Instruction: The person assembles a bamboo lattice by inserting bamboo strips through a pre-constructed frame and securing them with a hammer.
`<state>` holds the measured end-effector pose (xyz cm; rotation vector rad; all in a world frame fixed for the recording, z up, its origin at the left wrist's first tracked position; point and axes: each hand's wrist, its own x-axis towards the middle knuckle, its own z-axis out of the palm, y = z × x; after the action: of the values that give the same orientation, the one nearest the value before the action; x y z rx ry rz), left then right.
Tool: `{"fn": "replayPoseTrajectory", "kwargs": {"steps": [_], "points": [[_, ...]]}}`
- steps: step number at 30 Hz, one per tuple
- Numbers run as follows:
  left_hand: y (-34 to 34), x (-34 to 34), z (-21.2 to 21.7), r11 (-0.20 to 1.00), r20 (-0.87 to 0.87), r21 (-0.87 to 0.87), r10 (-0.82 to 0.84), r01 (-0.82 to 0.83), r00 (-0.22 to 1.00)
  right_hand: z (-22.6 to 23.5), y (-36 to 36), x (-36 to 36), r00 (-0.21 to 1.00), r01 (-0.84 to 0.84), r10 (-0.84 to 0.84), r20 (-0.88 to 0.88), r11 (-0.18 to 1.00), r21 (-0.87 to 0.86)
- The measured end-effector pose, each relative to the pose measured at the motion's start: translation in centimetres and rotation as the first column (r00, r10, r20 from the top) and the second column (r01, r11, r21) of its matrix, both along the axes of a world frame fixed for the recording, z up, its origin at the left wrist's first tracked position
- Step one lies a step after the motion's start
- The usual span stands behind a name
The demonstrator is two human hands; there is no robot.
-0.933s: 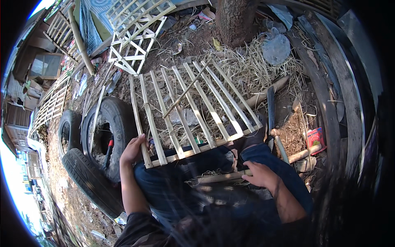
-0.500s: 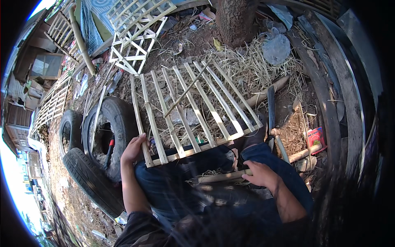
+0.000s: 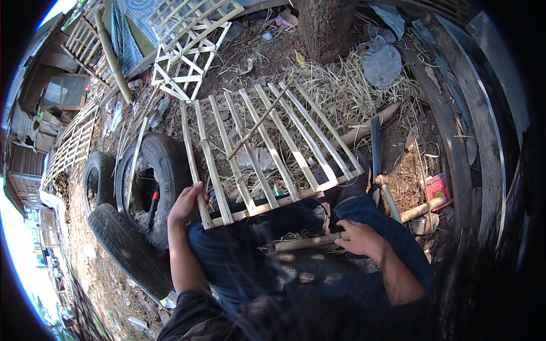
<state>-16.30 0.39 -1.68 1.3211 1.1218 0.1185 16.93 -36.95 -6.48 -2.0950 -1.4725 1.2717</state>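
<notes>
A bamboo lattice panel [image 3: 245,211] of several pale slats fixed to a crosspiece lies slanted across my lap and the ground in front. My left hand [image 3: 186,203] is closed around the lower end of its leftmost slat. A thin loose-looking stick [image 3: 259,126] crosses the slats diagonally. By my right knee, my right hand [image 3: 362,238] is closed on a round wooden pole [image 3: 307,243], which lies crosswise below the panel. How far the pole runs beneath the hand is hidden. Beyond the right knee is a dark-bladed machete [image 3: 376,146] with a light handle.
Old tyres [image 3: 154,187] stand at left, with a red-and-black handled tool [image 3: 153,207] inside one. Ahead are another lattice [image 3: 185,65], a tree trunk [image 3: 325,28] and straw shavings [image 3: 352,79]. A red container [image 3: 437,190] and long planks [image 3: 483,125] lie at right.
Almost nothing differs. The panel appears shifted very slightly in the picture; both hands keep their holds.
</notes>
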Motion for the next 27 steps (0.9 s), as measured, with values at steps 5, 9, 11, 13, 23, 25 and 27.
{"fn": "replayPoseTrajectory", "kwargs": {"steps": [5,9,11,13,23,25,27], "points": [[-0.2,0.2,0.1,1.0,-0.024,-0.02,0.018,-0.019,1.0,0.0,0.0,0.0,1.0,0.01,-0.01,0.005,1.0,0.009],[-0.2,0.4,0.4,1.0,-0.033,-0.007,0.001,-0.001,0.999,0.2,0.0,0.1,1.0,0.004,-0.004,0.009,1.0,0.011],[-0.3,0.5,0.9,1.0,-0.02,-0.03,0.0,0.0,1.0,0.5,0.2,0.1,1.0,-0.004,0.004,0.004,1.0,-0.016],[-0.7,0.9,1.6,0.996,0.005,-0.083,0.012,-0.012,1.0,0.5,0.2,0.1,1.0,-0.004,0.004,0.012,1.0,-0.013],[-1.3,1.2,2.2,0.988,0.124,-0.127,0.099,-0.083,0.987,0.3,0.2,-0.3,1.0,-0.015,0.016,0.021,0.999,-0.029],[-1.6,1.5,2.6,0.988,0.12,-0.122,0.106,-0.091,0.987,0.2,0.2,-0.3,1.0,-0.015,0.016,0.017,1.0,-0.02],[-2.0,1.7,3.1,0.988,0.162,-0.127,0.106,-0.086,0.981,0.3,0.2,-0.3,1.0,-0.016,0.017,0.006,1.0,-0.017]]}}
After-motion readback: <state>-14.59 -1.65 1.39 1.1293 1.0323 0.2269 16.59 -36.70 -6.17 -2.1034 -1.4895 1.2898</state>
